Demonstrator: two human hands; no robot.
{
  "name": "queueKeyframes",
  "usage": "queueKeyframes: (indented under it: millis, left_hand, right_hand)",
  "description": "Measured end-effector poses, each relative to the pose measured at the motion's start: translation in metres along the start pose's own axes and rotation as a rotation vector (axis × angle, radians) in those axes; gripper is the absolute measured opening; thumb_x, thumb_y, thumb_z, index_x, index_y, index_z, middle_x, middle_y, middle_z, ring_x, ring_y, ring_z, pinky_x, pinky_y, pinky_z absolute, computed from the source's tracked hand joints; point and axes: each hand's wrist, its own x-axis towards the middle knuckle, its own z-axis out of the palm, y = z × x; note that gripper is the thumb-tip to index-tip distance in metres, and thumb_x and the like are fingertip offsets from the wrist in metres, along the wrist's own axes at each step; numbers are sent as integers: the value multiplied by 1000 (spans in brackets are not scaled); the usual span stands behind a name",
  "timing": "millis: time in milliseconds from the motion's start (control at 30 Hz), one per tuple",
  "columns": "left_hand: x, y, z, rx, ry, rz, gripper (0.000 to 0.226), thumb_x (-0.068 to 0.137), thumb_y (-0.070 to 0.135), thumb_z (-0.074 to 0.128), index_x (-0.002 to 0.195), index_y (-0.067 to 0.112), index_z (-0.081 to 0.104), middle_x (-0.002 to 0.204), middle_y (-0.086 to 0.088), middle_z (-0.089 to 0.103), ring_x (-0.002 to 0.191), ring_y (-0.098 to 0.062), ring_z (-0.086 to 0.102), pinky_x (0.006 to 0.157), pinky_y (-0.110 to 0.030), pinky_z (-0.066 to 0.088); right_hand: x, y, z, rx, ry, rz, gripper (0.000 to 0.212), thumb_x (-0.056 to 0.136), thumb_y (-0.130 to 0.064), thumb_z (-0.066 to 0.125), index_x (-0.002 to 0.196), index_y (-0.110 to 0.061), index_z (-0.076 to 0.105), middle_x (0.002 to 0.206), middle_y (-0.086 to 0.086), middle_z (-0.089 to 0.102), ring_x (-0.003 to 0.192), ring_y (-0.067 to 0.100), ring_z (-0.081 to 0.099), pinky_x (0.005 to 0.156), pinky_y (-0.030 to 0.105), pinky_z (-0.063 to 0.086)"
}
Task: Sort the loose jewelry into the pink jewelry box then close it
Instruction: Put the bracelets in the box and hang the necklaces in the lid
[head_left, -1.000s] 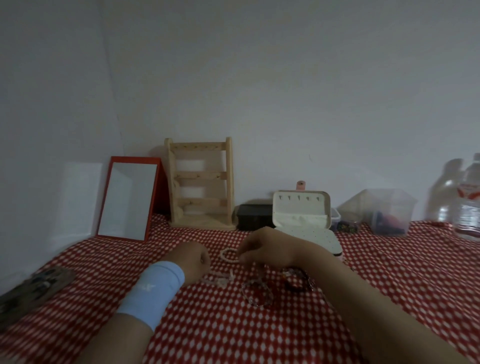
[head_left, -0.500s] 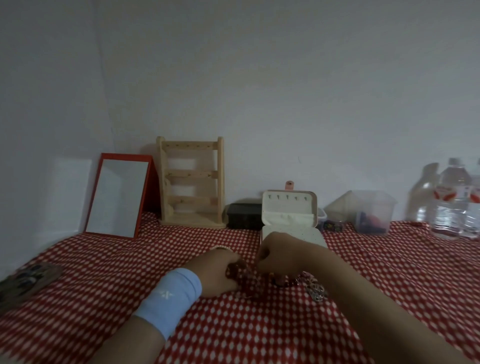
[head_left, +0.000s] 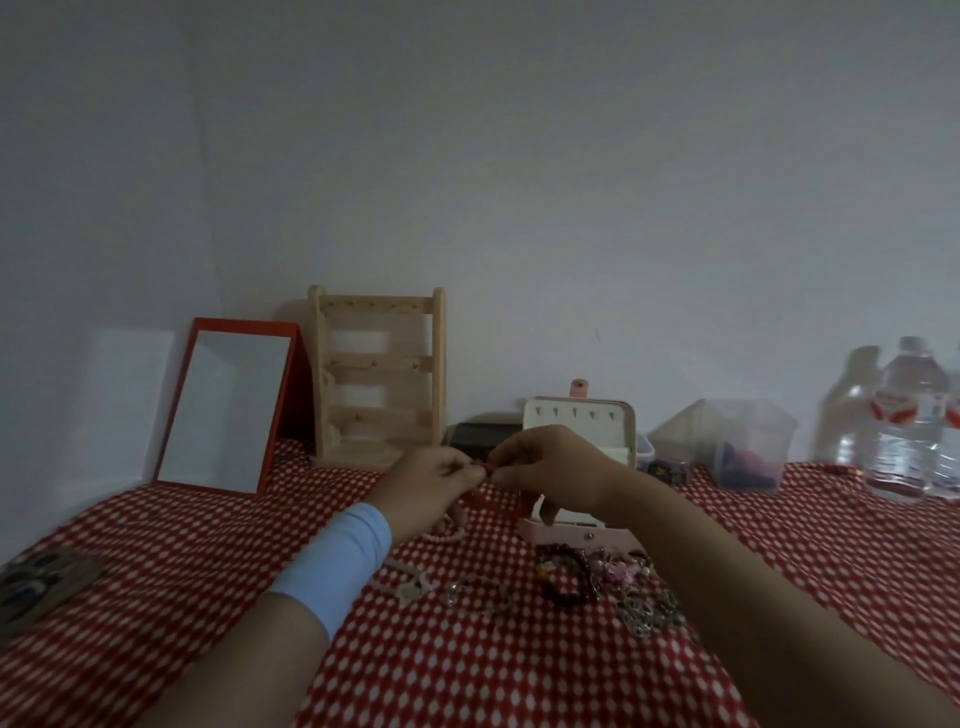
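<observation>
Pink jewelry box: open, located near the back edge of the desk, right of centre. The lid stands upright with its cream lining facing forward. The pink front wall of the base shows below the right hand, which hides most of the interior.

Hands: the left hand and the right hand are raised above the desk in front of the box, fingertips meeting. Both have curled fingers and pinch one small red piece between them; its exact type cannot be told. The left wrist carries a light blue wristband.

Loose jewelry lies on the desk in front of the box:
- pale bead bracelet, below the left hand;
- pink chain, just beside the wristband;
- clear bead bracelet, right of the chain;
- dark bead bracelet, just in front of the box base;
- heap of silver and pink charms, just beside the dark bead bracelet, partly hidden by the right forearm.

Along the back edge, left to right: red-framed mirror, wooden rack, black box, the jewelry box, clear plastic tub. Water bottles stand at the back right corner. A red-and-white checked cloth covers the desk. A flat patterned object lies at the left edge.
</observation>
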Motion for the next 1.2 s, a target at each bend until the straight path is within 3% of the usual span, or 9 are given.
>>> queueKeyframes:
  millis: [133, 267, 467, 600, 700, 767, 933, 1033, 1200]
  left_hand:
    - [19, -13, -6, 94, 5, -40, 5, 92, 26, 65, 95, 22, 65, 87, -8, 74, 66, -18, 70, 59, -26, 50]
    - [36, -28, -6, 260, 21, -63, 14, 89, 29, 66, 102, 23, 66, 97, 4, 69, 85, -12, 64, 84, -29, 52]
    - [57, -47, 1, 375, 45, -158, 35, 86, 51, 62, 91, 16, 68, 91, 1, 70, 86, -19, 65, 86, -34, 53]
    - [54, -55, -1, 357, 109, -62, 37, 88, 48, 61, 114, 22, 65, 111, 5, 65, 99, -14, 61, 91, -34, 51]
    - [45, -50, -1, 405, -8, 7, 10, 92, 37, 59, 86, 31, 64, 91, 10, 64, 91, -13, 63, 85, -30, 51]
    - [34, -41, -1, 479, -109, 51, 20, 91, 33, 60, 71, 35, 60, 83, 10, 64, 84, -11, 62, 82, -32, 52]
    - [7, -25, 3, 546, -388, 18, 10, 83, 36, 69, 81, 27, 74, 85, 4, 72, 81, -14, 66, 81, -33, 56]
    - [-2, -24, 8, 605, -430, -20, 22, 79, 41, 72, 92, 25, 77, 88, 4, 73, 81, -16, 67, 81, -35, 58]
    - [0, -28, 16, 681, -135, 30, 16, 88, 28, 63, 73, 26, 70, 80, 5, 67, 76, -15, 63, 69, -27, 51]
  right_hand:
    - [27, 5, 4, -136, 53, 18, 26, 87, -10, 75, 109, -18, 65, 97, 1, 70, 78, 13, 68, 60, 22, 52]
    - [59, 11, 19, -398, 98, -2, 17, 89, -12, 71, 97, -25, 63, 103, -3, 63, 89, 10, 59, 76, 19, 49]
    - [90, 25, 34, -583, -38, 43, 25, 95, -10, 63, 115, -18, 76, 120, 4, 70, 106, 21, 65, 101, 32, 52]
    - [75, 26, 29, -587, -53, -26, 27, 98, -16, 60, 121, -23, 74, 127, -2, 68, 112, 17, 63, 104, 29, 48]
    - [53, 17, 22, -542, -99, -65, 18, 96, -27, 65, 108, -22, 78, 107, -5, 74, 94, 9, 66, 91, 29, 54]
    - [39, 8, 22, -551, -218, -44, 18, 93, -33, 69, 105, -22, 77, 100, -4, 73, 88, 9, 65, 80, 23, 52]
    - [18, -4, 40, -724, -466, 71, 51, 83, -38, 78, 128, -22, 61, 123, 1, 63, 110, 19, 59, 100, 35, 49]
    - [21, -4, 47, -795, -390, 53, 38, 89, -26, 73, 123, -15, 63, 112, 4, 64, 100, 18, 60, 95, 32, 52]
    - [23, 4, 36, -635, -71, 12, 11, 91, -20, 68, 101, -16, 72, 96, -2, 67, 88, 12, 63, 87, 26, 54]
